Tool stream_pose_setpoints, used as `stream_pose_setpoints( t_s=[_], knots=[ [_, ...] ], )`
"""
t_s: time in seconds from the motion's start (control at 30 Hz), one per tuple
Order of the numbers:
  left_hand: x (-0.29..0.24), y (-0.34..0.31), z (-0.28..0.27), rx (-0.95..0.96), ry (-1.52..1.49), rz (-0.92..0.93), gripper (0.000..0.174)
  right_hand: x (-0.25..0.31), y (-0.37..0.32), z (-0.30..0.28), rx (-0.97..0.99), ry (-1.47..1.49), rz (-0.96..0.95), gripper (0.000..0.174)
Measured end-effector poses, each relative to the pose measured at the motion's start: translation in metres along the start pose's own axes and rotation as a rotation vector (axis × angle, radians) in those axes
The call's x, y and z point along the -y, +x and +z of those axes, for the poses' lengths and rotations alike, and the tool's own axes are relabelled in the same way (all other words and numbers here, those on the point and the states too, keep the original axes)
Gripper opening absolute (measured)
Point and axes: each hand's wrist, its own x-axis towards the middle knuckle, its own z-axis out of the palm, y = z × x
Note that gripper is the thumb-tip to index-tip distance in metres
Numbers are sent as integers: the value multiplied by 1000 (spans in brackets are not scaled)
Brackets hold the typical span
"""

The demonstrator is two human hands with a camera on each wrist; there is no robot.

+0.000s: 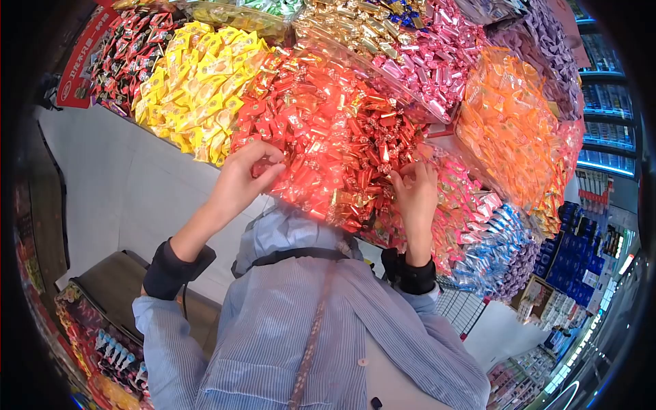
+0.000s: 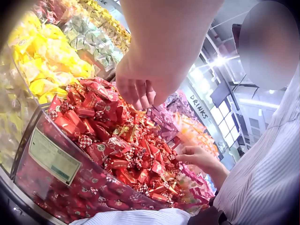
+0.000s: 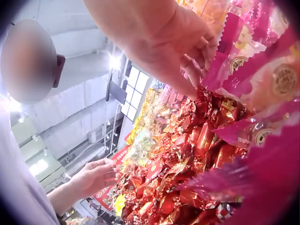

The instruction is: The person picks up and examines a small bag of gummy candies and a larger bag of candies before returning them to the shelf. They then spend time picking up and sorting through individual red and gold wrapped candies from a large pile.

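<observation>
A heap of red-wrapped candies [image 1: 321,130] fills the bin in front of the person; its clear wall with a label [image 2: 54,154] shows in the left wrist view. At the heap's left edge is the left hand [image 1: 249,171], its fingers loosely bent over the candies, with none seen held; the right wrist view shows this left hand [image 3: 96,178] from the side. The right hand [image 1: 417,191] reaches down at the heap's right edge, beside pink-wrapped candies [image 1: 458,198]. In the right wrist view, the right hand's thumb and bent fingers [image 3: 192,70] are right at the red wrappers, partly hidden by pink ones.
Yellow candies [image 1: 198,89] lie left of the red heap, orange ones [image 1: 506,130] to the right, gold ones [image 1: 342,31] behind. Blue-striped candies [image 1: 492,239] are at the near right. A dark stool-like surface [image 1: 109,287] stands at lower left, a wire basket [image 1: 461,307] at lower right.
</observation>
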Motion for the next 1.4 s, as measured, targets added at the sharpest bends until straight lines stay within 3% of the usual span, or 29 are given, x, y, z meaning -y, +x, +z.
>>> stream_pose_setpoints(
  t_s=[0.13, 0.23, 0.4, 0.5, 0.63, 0.73, 0.83, 0.93, 1.07, 1.27, 1.4],
  knots=[
    [-3, 1, 1, 26, 31, 39, 14, 0, 0, -2, -8, 21, -8, 22],
    [-2, 4, 12, 88, 97, 167, 15, 2, 0, -4, 21, 41, 15, 22],
    [-9, 19, 40, 307, 361, 517, 29, 7, 2, -4, -14, 65, -12, 21],
    [-11, 27, 57, 305, 538, 679, 29, 13, 3, -7, -40, 175, -1, 18],
    [-10, 33, 64, 416, 711, 677, 30, 20, 2, -12, -25, 354, 66, 15],
    [-12, 37, 60, 383, 698, 650, 27, 18, 1, -10, -20, 404, 66, 14],
    [-18, 33, 59, 131, 113, 464, 18, 19, 1, -11, -3, 468, 85, 12],
    [-32, 26, 52, 197, -612, -207, 12, 24, 2, -14, 17, 506, 98, 12],
    [-51, 22, 24, 259, -857, -376, 9, 28, 4, -12, 36, 540, 96, 11],
    [-45, 18, 21, 260, -912, -416, 12, 26, 5, -8, 61, 538, 75, 11],
    [-33, 11, 25, 154, -795, -284, 14, 26, 5, -7, 77, 535, 76, 10]
  ],
)
